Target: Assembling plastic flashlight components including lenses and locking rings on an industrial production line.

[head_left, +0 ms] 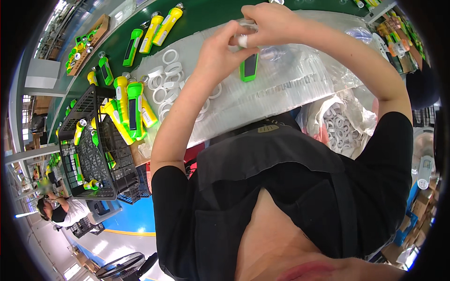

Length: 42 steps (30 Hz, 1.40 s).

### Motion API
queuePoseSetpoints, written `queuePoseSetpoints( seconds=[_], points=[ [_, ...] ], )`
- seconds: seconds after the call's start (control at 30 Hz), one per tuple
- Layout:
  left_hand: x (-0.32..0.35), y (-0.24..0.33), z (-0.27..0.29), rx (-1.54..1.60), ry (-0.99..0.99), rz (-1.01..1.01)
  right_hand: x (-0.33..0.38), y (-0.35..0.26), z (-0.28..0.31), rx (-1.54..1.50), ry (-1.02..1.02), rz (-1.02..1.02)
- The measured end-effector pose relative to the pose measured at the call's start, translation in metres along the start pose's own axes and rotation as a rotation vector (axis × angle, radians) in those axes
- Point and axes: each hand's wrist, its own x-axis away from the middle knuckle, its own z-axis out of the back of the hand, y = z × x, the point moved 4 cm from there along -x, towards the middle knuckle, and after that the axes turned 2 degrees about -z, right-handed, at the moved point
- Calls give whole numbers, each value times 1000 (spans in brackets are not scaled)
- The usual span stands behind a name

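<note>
As the head view looks down on the plastic-covered surface (281, 79), a green flashlight (249, 70) shows toward the far side, its upper part hidden by the left hand (218, 51) and the right hand (274, 21). The left thumb crosses the body while the fingers curl in from the left, so that grip looks closed around it. The right hand arches over from the other side with bent fingers, meeting the left fingertips near a small white piece (243, 41). Whether that piece is a ring or a finger cover, and what the right fingers pinch, I cannot tell.

The flashlight is probably light, with a stiff plastic body that should not give when squeezed; its sides look smooth and may slip or twist. The dark panel (250, 64) seems the part to spare from knocks and scratches. Its long edges look best to hold, thumb on one side and fingers opposite, leaving the far end free.

Its long axis runs from near to far, leaning slightly right at the far end. The green bottom end points toward the surface's near edge, the panel faces up, and the covered end points away. Loose white rings (160, 96) lie to the left.
</note>
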Motion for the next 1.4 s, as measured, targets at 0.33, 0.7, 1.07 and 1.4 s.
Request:
queuePoseSetpoints(
  seconds=[0.33, 0.7, 1.07, 1.4],
  points=[
    [2, 2, -5, -74, -15, -1, 8, -12, 9, 178, -132, -131],
    [-1, -5, -4, -75, -40, 74, 0, 3, 17, 58, -118, -139],
    [1, 3, -4, 33, 23, -172, 24, 14, -8, -284, 97, 265],
    [-15, -18, 0, 511, -507, 245, 37, 15, 8, -267, 713, 514]
  ],
)
